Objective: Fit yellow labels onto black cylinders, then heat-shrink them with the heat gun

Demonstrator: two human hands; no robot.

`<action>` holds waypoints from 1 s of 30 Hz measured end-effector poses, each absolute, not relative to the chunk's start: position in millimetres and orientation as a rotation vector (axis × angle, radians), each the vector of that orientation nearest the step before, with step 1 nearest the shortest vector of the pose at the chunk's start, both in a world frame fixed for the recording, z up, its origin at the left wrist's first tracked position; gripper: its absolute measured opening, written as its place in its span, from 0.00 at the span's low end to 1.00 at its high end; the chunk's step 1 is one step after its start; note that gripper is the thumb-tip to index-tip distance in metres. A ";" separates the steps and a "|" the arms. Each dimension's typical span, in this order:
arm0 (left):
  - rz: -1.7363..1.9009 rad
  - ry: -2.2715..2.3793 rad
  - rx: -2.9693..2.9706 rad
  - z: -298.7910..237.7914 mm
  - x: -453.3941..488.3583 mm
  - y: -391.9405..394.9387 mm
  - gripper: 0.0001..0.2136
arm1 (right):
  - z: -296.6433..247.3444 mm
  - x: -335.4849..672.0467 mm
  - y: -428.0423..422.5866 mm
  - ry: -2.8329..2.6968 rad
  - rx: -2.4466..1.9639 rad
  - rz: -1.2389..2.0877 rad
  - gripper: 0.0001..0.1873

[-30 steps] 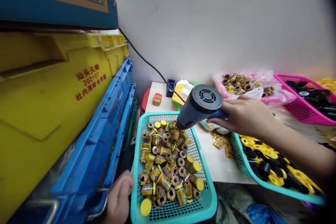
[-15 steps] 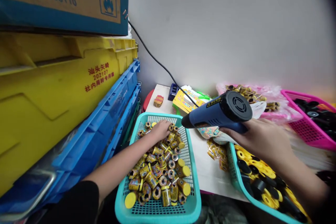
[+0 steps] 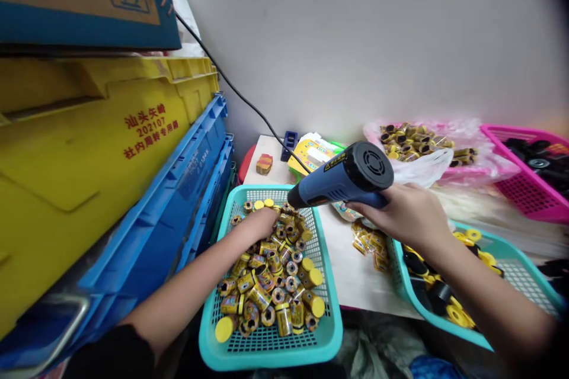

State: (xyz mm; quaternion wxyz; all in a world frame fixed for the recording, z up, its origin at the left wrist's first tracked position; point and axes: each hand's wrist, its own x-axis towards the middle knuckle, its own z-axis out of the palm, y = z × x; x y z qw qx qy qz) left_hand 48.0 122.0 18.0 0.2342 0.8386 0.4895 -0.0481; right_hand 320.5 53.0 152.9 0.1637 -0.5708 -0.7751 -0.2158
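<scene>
Right grip: the right hand (image 3: pixel 411 210) is wrapped around the handle of a blue heat gun (image 3: pixel 331 183), leaving no visible gap.
Left grip: the left hand (image 3: pixel 262 224) reaches into the far part of the turquoise basket (image 3: pixel 271 361); its fingertips are hidden, so I cannot tell how far they part or whether they hold a jar.
Just changed: the left hand, outside the basket a second ago, is now among the yellow-capped jars (image 3: pixel 260 296), and the nozzle has come nearer to it; both hands now seem to work on one spot.
Heat gun: left of the right grip, its nozzle over the basket's far right part, just beside the left grip.
Gun's axis: the barrel slopes from the vented rear, by the right grip, leftward and down, the nozzle pointing toward the left grip.
Jars: around and nearer than the left grip, lying at mixed angles, caps facing various ways.
Cord: black cord (image 3: pixel 249 105), beyond both grips.
</scene>
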 end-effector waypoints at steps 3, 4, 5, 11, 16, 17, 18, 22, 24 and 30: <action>-0.063 1.401 2.275 18.9 58.5 113.7 0.13 | 154.5 318.7 51.9 -2.215 -1.601 -0.640 0.22; -0.024 1.407 2.266 20.3 57.5 111.0 0.15 | 155.3 320.2 50.2 -2.219 -1.590 -0.657 0.22; 0.020 1.409 2.259 22.2 53.6 108.5 0.18 | 156.1 322.5 48.2 -2.223 -1.584 -0.671 0.23; 0.311 1.473 2.205 30.8 -7.0 95.5 0.15 | 154.4 329.5 40.9 -2.278 -1.628 -0.535 0.25; 0.432 1.592 2.142 27.7 -36.6 85.8 0.11 | 148.8 311.7 45.7 -2.286 -1.601 -0.467 0.26; 0.425 1.599 2.149 27.2 -36.9 85.8 0.11 | 149.1 309.6 46.0 -2.290 -1.599 -0.485 0.27; 0.413 1.600 2.162 26.7 -35.4 87.2 0.11 | 150.0 308.7 45.9 -2.295 -1.594 -0.505 0.28; 0.345 1.515 2.261 22.0 -14.2 109.2 0.12 | 156.7 313.0 41.1 -2.334 -1.582 -0.539 0.29; 0.304 1.423 2.323 16.6 1.3 126.2 0.15 | 159.7 316.0 37.4 -2.336 -1.592 -0.582 0.29; 0.223 1.494 2.356 -0.2 28.4 146.3 0.13 | 161.8 327.0 24.8 -2.316 -1.566 -0.743 0.28</action>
